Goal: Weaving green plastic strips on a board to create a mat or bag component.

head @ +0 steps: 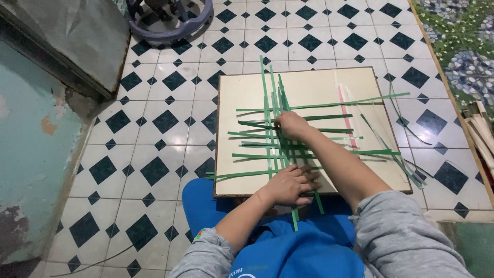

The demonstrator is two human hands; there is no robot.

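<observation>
A loose weave of green strips [288, 139] lies on a pale square board [247, 92] set on the floor in front of me. My left hand [288, 185] presses flat on the near ends of the upright strips at the board's front edge. My right hand [292, 125] rests on the middle of the weave, fingertips pinching at a crossing of strips. Several horizontal strips run out to the right, and a pink strip and pale strips [347, 110] lie on the board's right half. Which strip the right fingers grip is hidden.
The floor is white tile with dark diamonds [164, 123]. A purple plastic stool [170, 20] stands at the back. A teal wall and a grey slab [77, 36] are on the left. A floral mat [463, 46] and pale slats [481, 134] lie to the right.
</observation>
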